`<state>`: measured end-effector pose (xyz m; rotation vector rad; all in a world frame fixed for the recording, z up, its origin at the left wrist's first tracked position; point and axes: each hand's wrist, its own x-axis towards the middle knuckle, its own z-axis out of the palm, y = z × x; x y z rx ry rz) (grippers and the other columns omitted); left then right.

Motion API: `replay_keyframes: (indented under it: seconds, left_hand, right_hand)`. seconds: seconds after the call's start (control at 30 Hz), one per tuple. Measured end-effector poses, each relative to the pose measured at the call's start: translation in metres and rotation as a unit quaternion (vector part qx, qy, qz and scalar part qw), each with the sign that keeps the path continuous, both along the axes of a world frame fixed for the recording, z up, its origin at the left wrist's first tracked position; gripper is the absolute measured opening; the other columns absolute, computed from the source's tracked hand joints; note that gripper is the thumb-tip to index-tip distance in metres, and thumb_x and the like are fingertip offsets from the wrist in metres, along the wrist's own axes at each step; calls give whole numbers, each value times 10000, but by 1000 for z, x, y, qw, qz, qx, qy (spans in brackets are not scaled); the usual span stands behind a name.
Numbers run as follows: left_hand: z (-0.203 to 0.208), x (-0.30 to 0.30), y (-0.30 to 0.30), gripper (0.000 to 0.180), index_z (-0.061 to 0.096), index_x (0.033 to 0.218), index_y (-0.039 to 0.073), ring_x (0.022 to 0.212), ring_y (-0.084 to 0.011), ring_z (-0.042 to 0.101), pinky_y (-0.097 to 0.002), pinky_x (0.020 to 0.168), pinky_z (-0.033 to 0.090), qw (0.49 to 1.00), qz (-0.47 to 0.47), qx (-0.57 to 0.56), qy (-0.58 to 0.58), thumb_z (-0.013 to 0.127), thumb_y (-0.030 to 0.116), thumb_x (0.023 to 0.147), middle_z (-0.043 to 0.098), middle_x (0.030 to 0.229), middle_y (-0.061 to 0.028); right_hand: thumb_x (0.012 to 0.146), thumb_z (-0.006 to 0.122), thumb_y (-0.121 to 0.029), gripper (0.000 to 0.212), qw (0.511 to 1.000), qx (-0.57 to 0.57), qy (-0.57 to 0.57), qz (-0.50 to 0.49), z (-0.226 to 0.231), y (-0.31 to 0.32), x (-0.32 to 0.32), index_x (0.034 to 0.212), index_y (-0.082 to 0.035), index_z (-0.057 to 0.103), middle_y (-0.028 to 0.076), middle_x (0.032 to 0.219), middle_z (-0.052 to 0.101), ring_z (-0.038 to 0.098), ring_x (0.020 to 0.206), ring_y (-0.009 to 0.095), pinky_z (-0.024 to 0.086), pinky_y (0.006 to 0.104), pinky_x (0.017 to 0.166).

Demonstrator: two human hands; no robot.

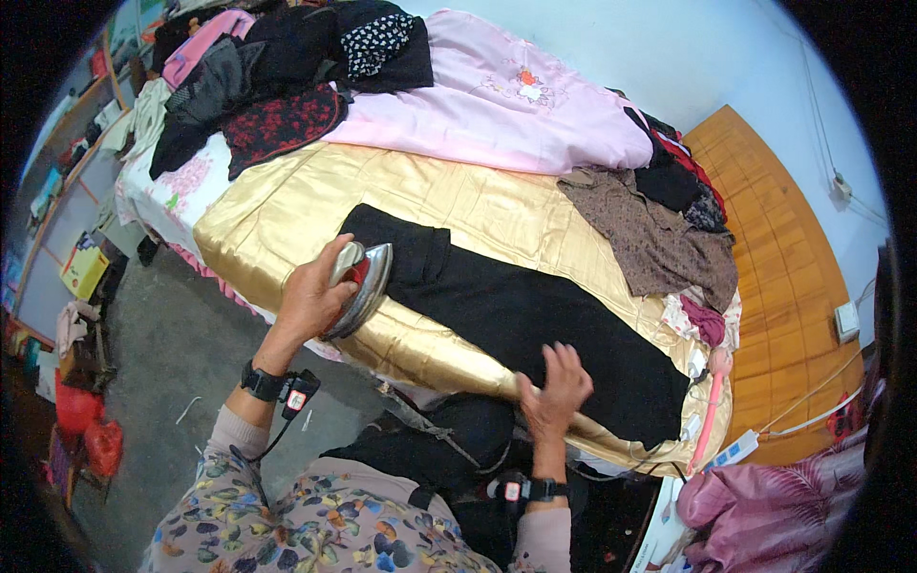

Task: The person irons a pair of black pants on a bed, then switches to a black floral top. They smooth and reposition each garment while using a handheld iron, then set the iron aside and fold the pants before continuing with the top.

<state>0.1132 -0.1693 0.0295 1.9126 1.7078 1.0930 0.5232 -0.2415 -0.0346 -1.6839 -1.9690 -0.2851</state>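
Note:
My left hand (311,289) is wrapped round the handle of a clothes iron (371,291) with a silver metal body and some red on it. The iron is tilted on its side at the near edge of a shiny gold quilt (287,205), beside the folded end of a black garment (544,320) that looks like trousers. That garment lies stretched across the quilt toward the right. Over its near edge is my right hand (557,393), fingers extended and slightly blurred, holding nothing. Whether its fingertips touch the cloth I cannot tell.
A pink embroidered cloth (516,105), dark clothes (296,53) and a brown patterned top (650,234) lie along the far side. A wooden headboard (764,191) stands right, near a white power strip (731,449). Shelves (72,162) and red bags (103,447) are at left.

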Motion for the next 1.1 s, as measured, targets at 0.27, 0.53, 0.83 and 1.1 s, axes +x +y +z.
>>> replay_keyframes:
  seconds: [0.27, 0.53, 0.83, 1.1]
  left_hand:
    - [1, -31, 24, 723, 488, 1516, 180, 1073, -411, 718, -452, 909, 555, 995, 75, 61, -36, 753, 124, 846, 732, 1174, -226]
    - [-7, -53, 75, 715, 488, 1525, 219, 1029, -430, 708, -488, 869, 553, 992, 120, 20, 33, 707, 202, 845, 736, 1126, -234]
    - [-3, -40, 94, 652, 509, 1502, 229, 982, -441, 689, -522, 831, 549, 968, 123, -16, 220, 718, 203, 884, 706, 1130, -225]
    - [10, 92, 36, 518, 660, 1333, 121, 1131, -370, 629, -464, 973, 518, 970, -137, 164, 117, 794, 74, 835, 666, 1215, -170]
  right_hand:
    - [886, 685, -152, 275, 995, -78, -49, 46, 18, 81, -67, 1160, -141, 685, 112, 1233, 663, 593, 1213, 297, 390, 513, 1031]
    - [916, 585, -83, 275, 955, 58, 116, -266, 57, 69, 46, 1184, -82, 645, 166, 1136, 689, 678, 1012, 403, 535, 490, 836]
    - [940, 699, -120, 459, 973, -9, 158, -170, 6, -13, 50, 1379, -45, 586, 203, 1307, 617, 607, 1196, 406, 489, 469, 1015]
    - [903, 728, -121, 413, 979, -4, 143, -147, -5, -75, 39, 1301, -66, 631, 162, 1299, 644, 611, 1202, 369, 474, 490, 1019]
